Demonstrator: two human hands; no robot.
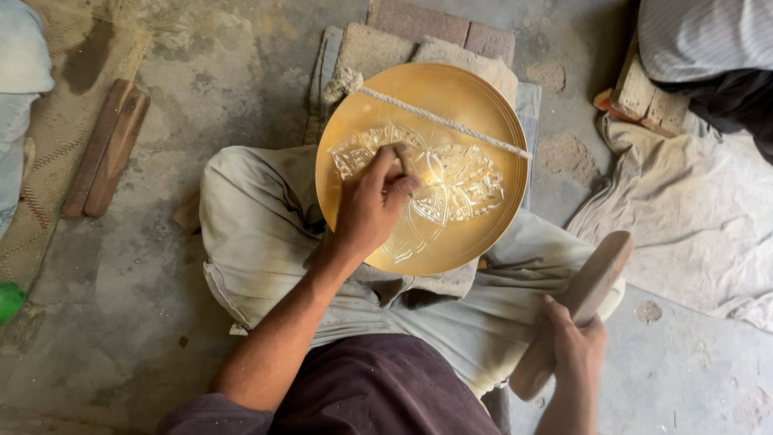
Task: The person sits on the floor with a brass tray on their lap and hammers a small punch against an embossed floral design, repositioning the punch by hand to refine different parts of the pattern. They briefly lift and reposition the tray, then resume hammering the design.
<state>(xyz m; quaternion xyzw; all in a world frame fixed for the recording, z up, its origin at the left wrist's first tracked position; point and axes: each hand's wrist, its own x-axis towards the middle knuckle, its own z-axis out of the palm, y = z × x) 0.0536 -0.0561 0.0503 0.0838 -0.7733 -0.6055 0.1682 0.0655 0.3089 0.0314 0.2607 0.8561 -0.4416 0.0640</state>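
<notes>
Your left hand [372,203] pinches a thin chisel-like tool [407,159] tight, tip on the round brass plate [483,121], which sits centre on your lap, tilted against grey cloth-covered bricks [378,48] on the far side. Engraved floral pattern [451,189] covers the plate's middle; a white twisted cord [443,122] runs across its far part. Your right hand [576,342] is closed around a flat wooden mallet [576,298], near right, well apart from the plate.
</notes>
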